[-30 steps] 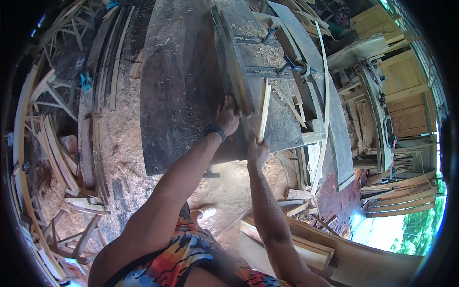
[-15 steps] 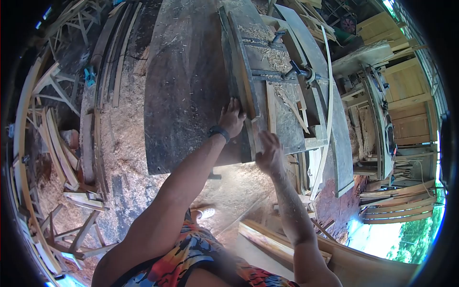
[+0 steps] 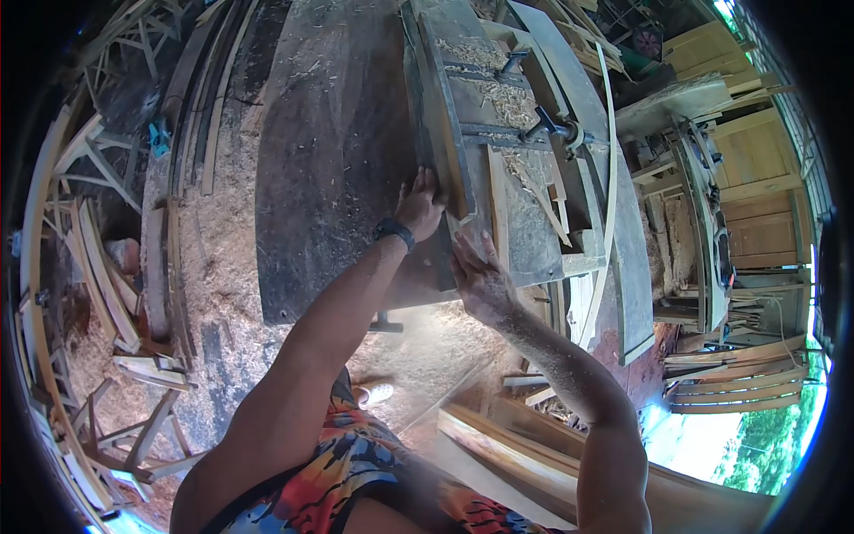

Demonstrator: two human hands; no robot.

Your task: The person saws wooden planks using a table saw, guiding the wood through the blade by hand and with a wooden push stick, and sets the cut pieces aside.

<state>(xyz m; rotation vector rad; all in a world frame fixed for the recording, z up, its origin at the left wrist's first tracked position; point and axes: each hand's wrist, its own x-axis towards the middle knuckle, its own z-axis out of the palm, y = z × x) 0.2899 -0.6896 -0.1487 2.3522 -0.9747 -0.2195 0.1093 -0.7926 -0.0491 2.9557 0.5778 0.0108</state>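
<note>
Wood strip (image 3: 498, 198) lowered — right hand (image 3: 483, 283) shifted toward left hand (image 3: 422, 210).

Bench (image 3: 329, 178) is showing a matt, scuffed surface. Board (image 3: 447, 129) is looking like worn wood; narrow strip (image 3: 498, 200) is showing bare, matt wood. Clamp (image 3: 542, 124) is resembling metal. Garment (image 3: 325, 463) is looking like matt cloth.

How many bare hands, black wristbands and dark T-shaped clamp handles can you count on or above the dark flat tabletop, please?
Bare hands, left hand and right hand: 2
Black wristband: 1
Dark T-shaped clamp handles, nearer handle and farther handle: 2
Total: 5
</note>
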